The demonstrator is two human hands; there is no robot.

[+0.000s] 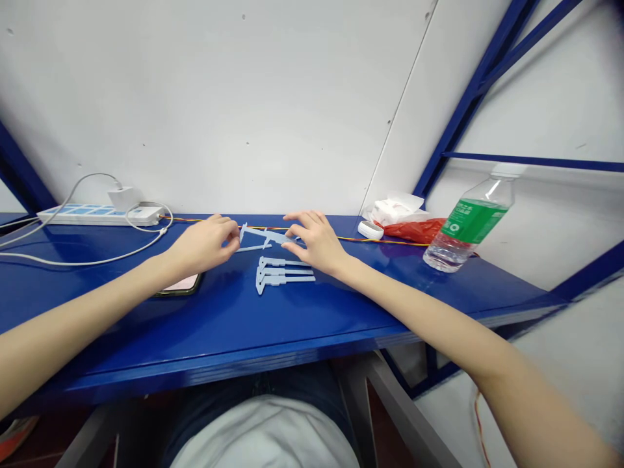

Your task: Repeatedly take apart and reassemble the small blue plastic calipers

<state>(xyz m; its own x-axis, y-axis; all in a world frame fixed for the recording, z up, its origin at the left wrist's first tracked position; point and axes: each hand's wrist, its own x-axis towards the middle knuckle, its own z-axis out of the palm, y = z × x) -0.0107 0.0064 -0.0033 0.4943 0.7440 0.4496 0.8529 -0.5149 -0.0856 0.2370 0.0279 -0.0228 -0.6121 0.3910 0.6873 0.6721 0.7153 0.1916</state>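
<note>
Blue-painted worktop (273, 331) is extending beneath smooth white wall panels (209, 97) and angled blue steel struts (468, 110), its glossy surface catching the light. At centre, the left hand (202, 244) and the right hand (316, 239) are both grasping a pale blue plastic caliper (266, 236), a flat, matte piece with a slender beam and pointed jaws: curled left fingers are pinching the jaw end, while the right thumb and fingers are closing on the beam's far end. Three similar flat plastic calipers (285, 272) are lying closely stacked side by side just below it. A dark-edged smartphone (181, 285) is lying partly beneath the left wrist. Further left, a white power strip (97, 215) is carrying a cube-shaped charger (121, 197), with a thin white cable (82, 262) looping across the paint. A twisted red-and-yellow wire (370, 239) is running along the back edge, past a small rounded white device (370, 229), a crumpled red plastic bag (414, 229) and a soft white tissue packet (394, 209). A clear ribbed plastic bottle (470, 221) with a green label is standing at right.
</note>
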